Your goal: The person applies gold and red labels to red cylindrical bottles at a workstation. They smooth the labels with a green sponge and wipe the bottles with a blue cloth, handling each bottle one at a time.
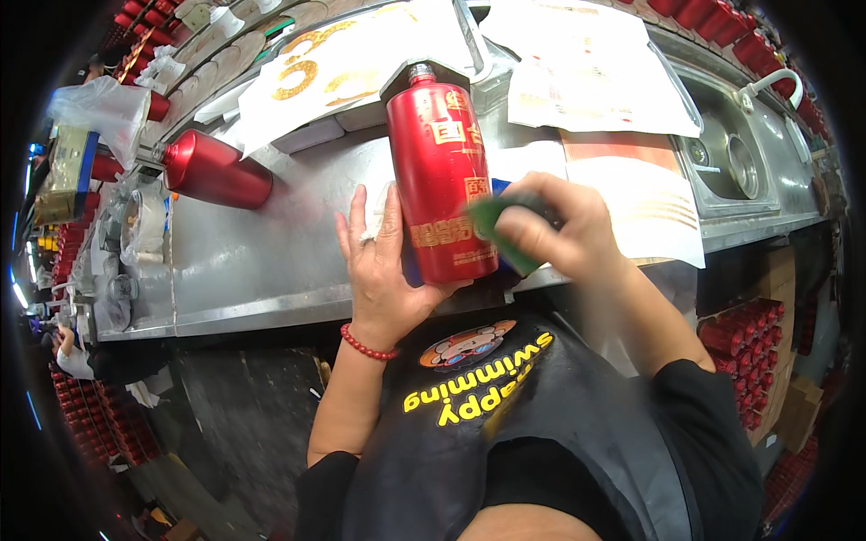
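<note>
A red glossy bottle (436,155) with gold lettering leans, base towards me and bare threaded neck pointing away. My left hand (389,270) supports its base, fingers raised along the left side and thumb under the bottom edge. In my right hand (572,226) is a green flat scraper-like pad (504,233), blurred, its edge against the lower right of the printed face. Some dark blue material (499,185) shows behind the bottle. What the bottle rests on is partly hidden. A second red bottle (220,172) without visible print lies on its side to the left.
White sheets with gold print (325,61) and more printed sheets (595,74) cover the back of the metal counter (257,270). A sink (724,149) with a tap is at right. Stacked red bottles (741,351) stand below right. Plastic-wrapped items (142,220) sit left.
</note>
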Motion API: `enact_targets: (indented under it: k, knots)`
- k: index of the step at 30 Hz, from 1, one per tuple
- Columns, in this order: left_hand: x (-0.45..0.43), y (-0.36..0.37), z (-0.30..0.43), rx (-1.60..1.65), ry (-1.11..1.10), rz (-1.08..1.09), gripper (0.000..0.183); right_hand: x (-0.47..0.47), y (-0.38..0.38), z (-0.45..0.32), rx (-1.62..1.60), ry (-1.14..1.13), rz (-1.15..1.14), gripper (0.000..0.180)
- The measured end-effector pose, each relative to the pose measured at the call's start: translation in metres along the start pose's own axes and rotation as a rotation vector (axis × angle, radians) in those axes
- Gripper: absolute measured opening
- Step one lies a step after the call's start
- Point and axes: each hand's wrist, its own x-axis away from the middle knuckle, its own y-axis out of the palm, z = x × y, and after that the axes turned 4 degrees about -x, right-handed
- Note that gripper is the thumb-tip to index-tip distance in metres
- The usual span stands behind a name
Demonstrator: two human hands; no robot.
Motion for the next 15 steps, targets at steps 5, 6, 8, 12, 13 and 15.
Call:
enact_targets:
  k: [5, 6, 8, 12, 13, 15]
  knots:
    - [-0.003, -0.010, 0.012, -0.137, 0.066, 0.078, 0.109, 0.008, 0.015, 0.023, 0.150, 0.036, 0.224, 0.020]
    - [-0.005, -0.011, 0.013, -0.141, 0.081, 0.099, 0.108, 0.006, 0.018, 0.021, 0.181, 0.027, 0.218, 0.020]
    - [-0.007, -0.013, 0.016, -0.140, 0.081, 0.109, 0.107, 0.000, 0.026, 0.013, 0.278, -0.100, 0.199, 0.025]
    - [-0.006, -0.015, 0.016, -0.146, 0.064, 0.098, 0.104, -0.017, 0.039, -0.013, 0.471, -0.093, 0.134, 0.028]
    - [-0.005, -0.016, 0.016, -0.153, 0.063, 0.095, 0.101, -0.021, 0.042, -0.018, 0.562, -0.017, 0.123, 0.029]
    - [-0.004, -0.014, 0.014, -0.139, 0.068, 0.112, 0.097, -0.027, 0.047, -0.027, 0.679, -0.085, 0.068, 0.030]
